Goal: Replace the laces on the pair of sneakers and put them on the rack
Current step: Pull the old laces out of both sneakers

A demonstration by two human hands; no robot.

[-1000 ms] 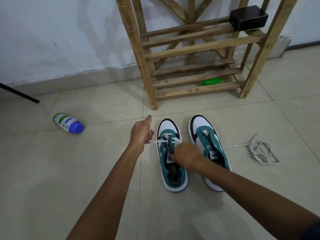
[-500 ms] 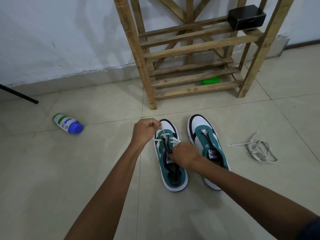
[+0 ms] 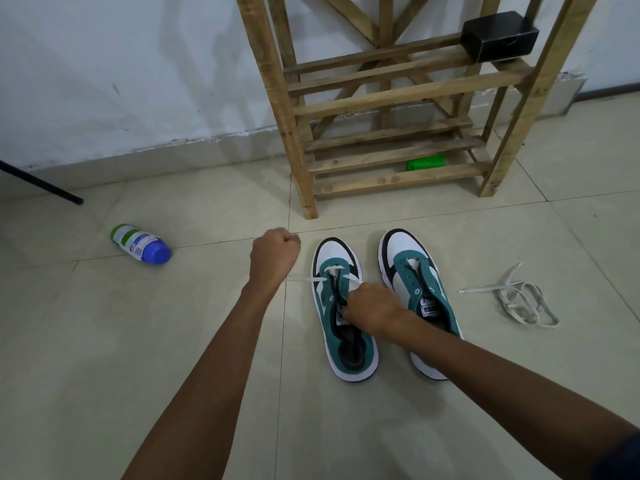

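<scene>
Leftward now, left hand (image 3: pixel 275 252) pulls one lace (image 3: pixel 313 279); two sneakers (image 3: pixel 341 306) remain.

Two sneakers sit side by side on the floor (image 3: pixel 104 341), toes toward the rack (image 3: pixel 398 154) just behind them by the wall. Left sneaker (image 3: pixel 349 344) has the left hand (image 3: pixel 273 258) beside its toe and the right hand (image 3: pixel 370 310) on its tongue. Right sneaker (image 3: pixel 412 268) is next to it, a loose lace (image 3: pixel 519 299) off to its right. A bottle (image 3: pixel 140 243) lies well out left. A box (image 3: pixel 498 36) sits on the rack's upper shelf, a can (image 3: pixel 426 163) lower down.
</scene>
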